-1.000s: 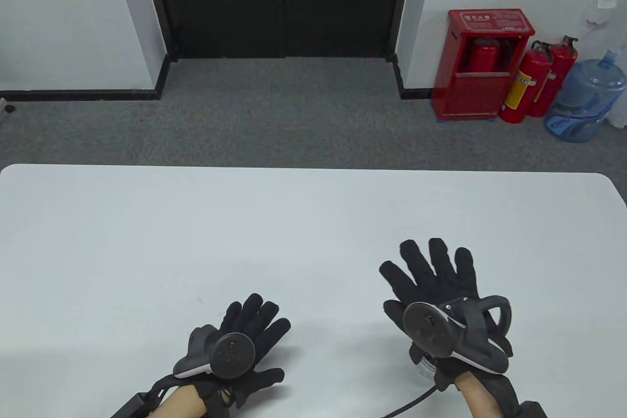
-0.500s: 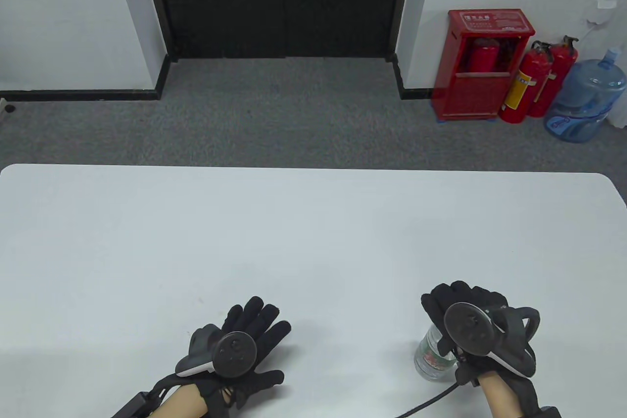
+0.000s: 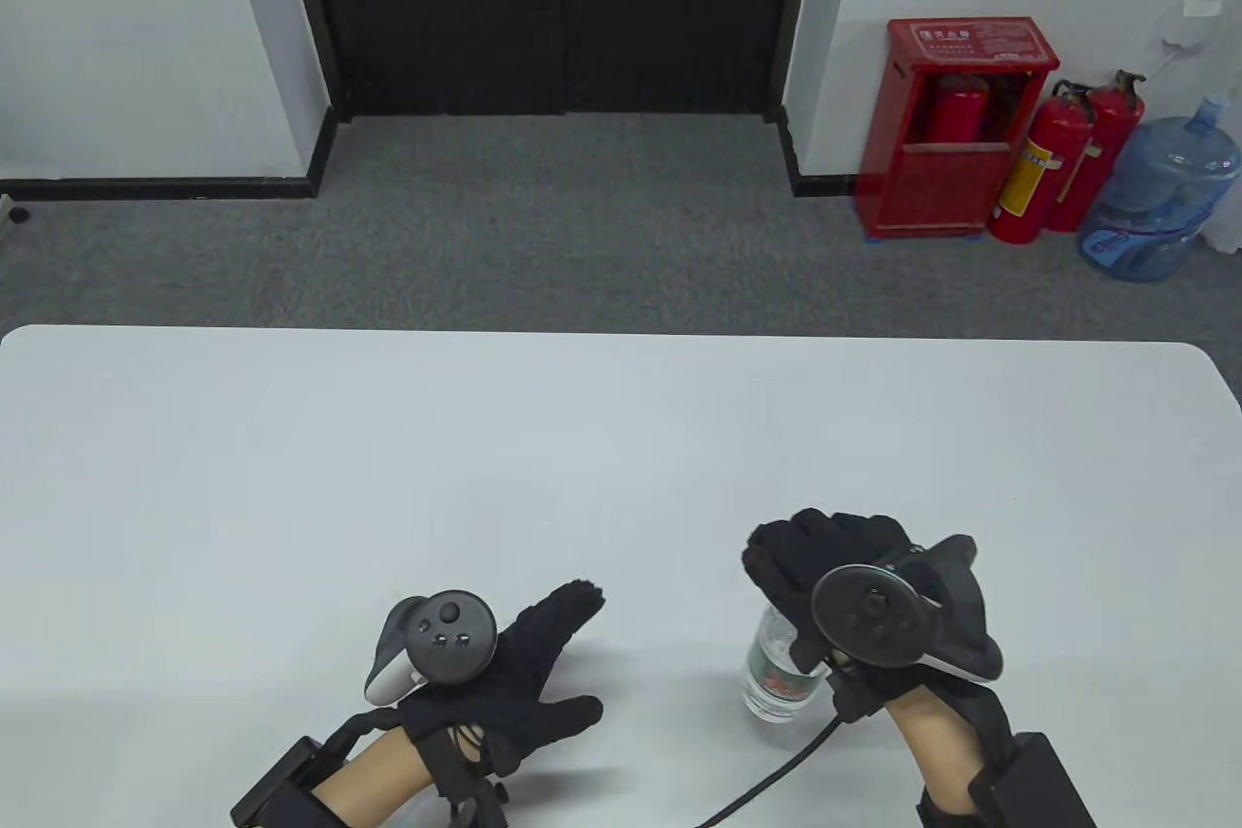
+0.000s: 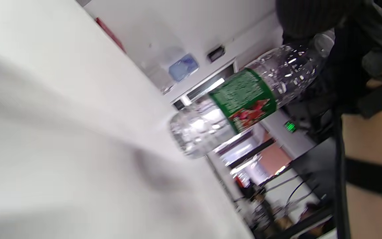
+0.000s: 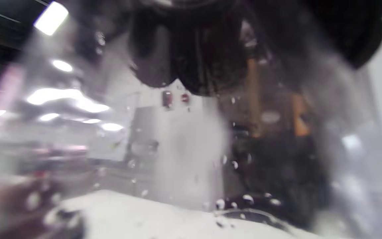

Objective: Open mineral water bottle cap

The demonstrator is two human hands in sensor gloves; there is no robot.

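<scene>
A: What changed since half a second ago?

B: The right hand (image 3: 854,576) carried the bottle (image 3: 779,673) inward and gripped its upper part; the base stood on the tabletop (image 3: 582,440).

A: Why hold it high?

B: Probably to steady it. The left hand (image 3: 514,673) turned edgewise, fingers spread and empty, likely to reach the hidden cap.

We see a white desk (image 3: 291,440) with rounded far corners, filling the lower half of the table view above a grey carpeted floor (image 3: 582,226). Near its front edge, right of centre, a clear mineral water bottle (image 3: 779,673) with a green and red label stands on it. In the left wrist view the bottle's base (image 4: 191,139) appears to meet the desk surface (image 4: 61,132), though blur leaves the contact uncertain. A black cable (image 3: 776,775) trails across the desk near the bottle.
</scene>
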